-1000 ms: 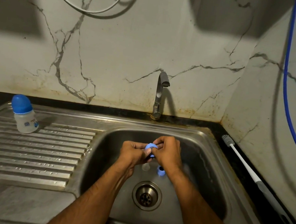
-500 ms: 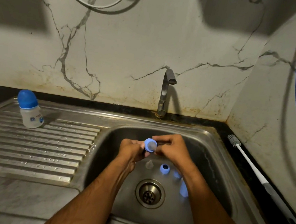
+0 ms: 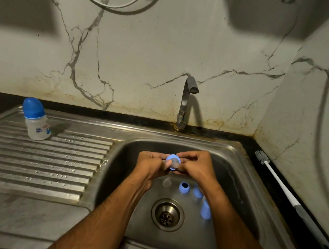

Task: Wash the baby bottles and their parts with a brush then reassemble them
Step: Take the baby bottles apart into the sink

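Blue bottle ring [image 3: 172, 162] pinched between fingers of left hand [image 3: 152, 165] and right hand [image 3: 196, 166], above sink [image 3: 242, 176].

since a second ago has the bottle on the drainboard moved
No. The bottle stands at the same back-left spot on the drainboard's ridges; only the camera shifted.
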`<state>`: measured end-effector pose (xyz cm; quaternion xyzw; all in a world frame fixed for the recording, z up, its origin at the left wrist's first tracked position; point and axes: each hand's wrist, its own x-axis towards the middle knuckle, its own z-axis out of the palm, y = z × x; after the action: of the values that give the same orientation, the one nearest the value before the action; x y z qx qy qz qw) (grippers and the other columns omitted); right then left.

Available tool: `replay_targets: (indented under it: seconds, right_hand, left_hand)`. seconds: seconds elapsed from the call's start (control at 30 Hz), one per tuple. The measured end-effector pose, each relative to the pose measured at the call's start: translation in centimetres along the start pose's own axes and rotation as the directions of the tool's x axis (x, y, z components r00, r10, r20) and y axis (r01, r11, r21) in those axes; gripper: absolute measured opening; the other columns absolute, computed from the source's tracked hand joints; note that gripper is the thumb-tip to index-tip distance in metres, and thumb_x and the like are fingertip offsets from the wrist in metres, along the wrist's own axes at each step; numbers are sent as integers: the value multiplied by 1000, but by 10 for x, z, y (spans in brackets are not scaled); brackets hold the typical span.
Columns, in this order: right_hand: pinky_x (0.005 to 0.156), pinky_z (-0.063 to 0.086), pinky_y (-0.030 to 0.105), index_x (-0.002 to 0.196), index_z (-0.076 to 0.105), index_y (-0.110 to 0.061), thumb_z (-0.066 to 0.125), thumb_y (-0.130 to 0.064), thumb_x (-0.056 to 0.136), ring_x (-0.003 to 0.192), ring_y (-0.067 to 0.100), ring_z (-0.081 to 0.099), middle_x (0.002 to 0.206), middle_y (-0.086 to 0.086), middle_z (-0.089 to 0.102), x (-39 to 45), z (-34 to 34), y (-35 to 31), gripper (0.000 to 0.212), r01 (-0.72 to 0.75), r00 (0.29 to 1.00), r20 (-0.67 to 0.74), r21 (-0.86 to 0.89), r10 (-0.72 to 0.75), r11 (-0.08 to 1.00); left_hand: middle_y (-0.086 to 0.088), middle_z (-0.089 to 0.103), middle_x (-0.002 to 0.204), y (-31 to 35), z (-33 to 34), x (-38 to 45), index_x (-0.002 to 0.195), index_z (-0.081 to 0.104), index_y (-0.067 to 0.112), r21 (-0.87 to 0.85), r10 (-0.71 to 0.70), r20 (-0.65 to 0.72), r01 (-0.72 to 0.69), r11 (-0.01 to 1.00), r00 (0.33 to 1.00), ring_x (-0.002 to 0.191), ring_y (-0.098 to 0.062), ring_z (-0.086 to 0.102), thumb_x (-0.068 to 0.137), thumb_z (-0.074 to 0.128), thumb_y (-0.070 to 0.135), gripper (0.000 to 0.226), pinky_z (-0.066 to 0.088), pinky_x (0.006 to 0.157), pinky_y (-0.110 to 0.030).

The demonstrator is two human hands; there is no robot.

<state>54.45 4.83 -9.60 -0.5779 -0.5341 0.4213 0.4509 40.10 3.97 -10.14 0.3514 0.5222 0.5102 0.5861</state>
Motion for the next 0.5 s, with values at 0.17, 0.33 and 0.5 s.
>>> replay_targets:
  seconds: [0.17,0.33,0.5]
  right_hand:
    - [65,63,34,95,74,-4,86,-1,74,70,28,75,83,14,76,-5,1,-3,25,121,992,31,-26,-120,992]
    - [52,56,23,92,73,-1,86,-4,74,55,21,72,72,12,74,-9,5,-6,23,176,984,-18,-34,-177,984]
    - [48,53,20,91,70,0,82,-2,79,49,15,69,69,12,71,-8,12,-6,17,162,984,-62,-94,-168,982]
  left_hand:
    - [-23,73,96,1,-2,-1,106,72,-4,-51,-12,40,14,999,999,88,-31,72,89,56,-14,26,62,73,-35]
    - [-24,72,99,1,-2,1,109,70,-4,-107,-23,68,30,994,997,85,-30,72,89,57,-14,26,62,78,-36]
    - [-25,73,99,-3,0,2,108,72,-5,-161,-36,61,46,986,997,88,-33,73,89,61,-9,22,59,86,-44]
